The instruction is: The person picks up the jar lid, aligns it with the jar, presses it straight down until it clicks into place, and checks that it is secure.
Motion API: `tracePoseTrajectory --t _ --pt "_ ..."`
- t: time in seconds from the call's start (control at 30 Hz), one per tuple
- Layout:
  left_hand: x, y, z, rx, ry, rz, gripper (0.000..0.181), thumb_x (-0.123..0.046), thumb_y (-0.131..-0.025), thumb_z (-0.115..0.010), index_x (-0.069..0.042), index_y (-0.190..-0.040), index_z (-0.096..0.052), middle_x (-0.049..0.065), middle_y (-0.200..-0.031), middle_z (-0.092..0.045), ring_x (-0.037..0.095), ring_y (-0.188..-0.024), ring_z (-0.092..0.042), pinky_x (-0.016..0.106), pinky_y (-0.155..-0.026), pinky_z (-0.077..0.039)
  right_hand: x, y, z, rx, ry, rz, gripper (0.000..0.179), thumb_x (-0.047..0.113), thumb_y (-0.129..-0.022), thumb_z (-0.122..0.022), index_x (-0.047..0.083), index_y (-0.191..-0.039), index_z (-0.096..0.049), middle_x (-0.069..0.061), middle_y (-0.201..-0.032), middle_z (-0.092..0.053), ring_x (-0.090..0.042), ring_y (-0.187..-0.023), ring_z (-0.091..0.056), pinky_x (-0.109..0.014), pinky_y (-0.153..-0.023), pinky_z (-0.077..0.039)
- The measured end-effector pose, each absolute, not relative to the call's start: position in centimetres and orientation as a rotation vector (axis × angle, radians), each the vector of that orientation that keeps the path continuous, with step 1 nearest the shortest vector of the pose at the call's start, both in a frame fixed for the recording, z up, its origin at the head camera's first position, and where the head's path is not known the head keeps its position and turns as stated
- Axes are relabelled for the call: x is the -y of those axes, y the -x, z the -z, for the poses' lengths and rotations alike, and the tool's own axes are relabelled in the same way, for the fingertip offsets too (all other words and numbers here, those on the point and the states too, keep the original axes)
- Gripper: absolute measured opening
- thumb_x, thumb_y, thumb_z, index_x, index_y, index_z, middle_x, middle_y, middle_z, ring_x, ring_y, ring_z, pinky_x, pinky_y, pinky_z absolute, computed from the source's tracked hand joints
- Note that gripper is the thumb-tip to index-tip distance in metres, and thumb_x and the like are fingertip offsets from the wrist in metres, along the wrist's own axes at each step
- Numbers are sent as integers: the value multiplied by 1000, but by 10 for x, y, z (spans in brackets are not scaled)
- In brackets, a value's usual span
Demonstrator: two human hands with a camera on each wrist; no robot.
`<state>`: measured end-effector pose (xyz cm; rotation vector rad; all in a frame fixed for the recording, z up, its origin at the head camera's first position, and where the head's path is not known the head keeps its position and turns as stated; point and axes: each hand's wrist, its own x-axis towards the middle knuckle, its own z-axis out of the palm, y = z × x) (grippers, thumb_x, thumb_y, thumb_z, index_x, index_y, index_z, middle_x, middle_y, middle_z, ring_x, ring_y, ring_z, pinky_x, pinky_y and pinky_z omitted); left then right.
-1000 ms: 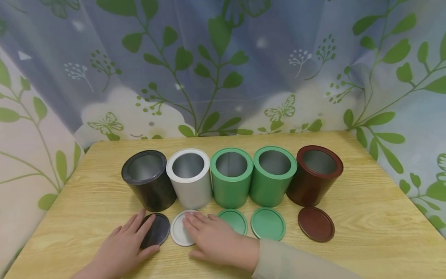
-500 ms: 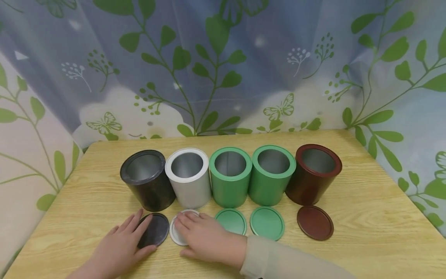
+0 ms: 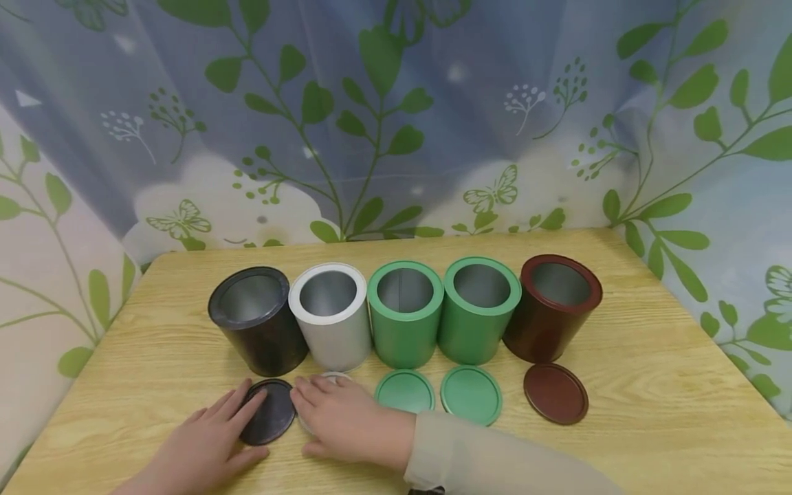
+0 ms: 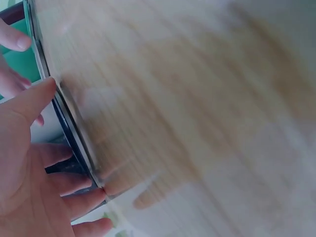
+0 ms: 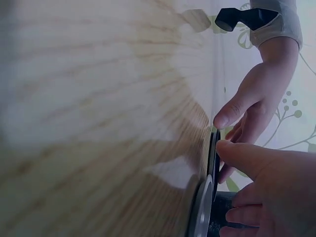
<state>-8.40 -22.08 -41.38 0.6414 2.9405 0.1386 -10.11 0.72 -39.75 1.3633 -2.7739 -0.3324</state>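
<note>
My left hand (image 3: 201,436) lies at the left side of a round black lid (image 3: 273,414), its fingers fairly straight and index fingertip on the lid's edge. My right hand (image 3: 353,421) reaches over a white lid (image 3: 337,377), mostly hidden beneath it, with fingertips at the black lid's right edge. In the right wrist view the right thumb of that hand (image 5: 281,177) points at the black lid (image 5: 213,160), and the left hand (image 5: 254,106) is on its far side. Behind the lids stand an uncovered black can (image 3: 266,347) and white can (image 3: 340,340).
Two green cans (image 3: 405,340) and a dark red can (image 3: 544,337) continue the row, all uncovered. Two green lids (image 3: 471,395) and a dark red lid (image 3: 555,393) lie before them on the wooden table (image 3: 637,385). A leaf-patterned curtain (image 3: 433,137) hangs behind.
My right hand has moved left across the white lid until its fingertips meet the black lid. My left hand stays beside the black lid; the whole view has shifted slightly.
</note>
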Motion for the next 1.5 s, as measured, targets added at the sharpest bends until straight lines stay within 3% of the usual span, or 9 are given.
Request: tracePoseTrajectory --t 0.9,1.3,1.5 --pt "228 88 418 -2892 -812 -253 69 -54 -83 -62 -7 -132 -54 25 -139 -39 39 -111 -54 50 -85 -47 22 113 396 2908 -1434 455 68 59 -89 -48 20 -144 -38 3 -149 -30 -13 -129 -37 -27 -99 -37" --pt "228 88 417 -2900 -896 -253 58 -40 -83 -68 -7 -129 -56 28 -136 -41 40 -109 -54 49 -85 -47 27 112 397 2903 -1466 384 60 53 -91 -51 19 -140 -45 5 -146 -37 -12 -126 -42 -22 -97 -38" --pt "228 88 419 -2984 -1083 -241 54 -33 -80 -73 -5 -124 -61 28 -131 -46 37 -109 -55 46 -82 -49 29 112 398 2860 -1412 366 46 43 -93 -53 21 -134 -53 8 -139 -45 -12 -120 -48 -23 -89 -45"
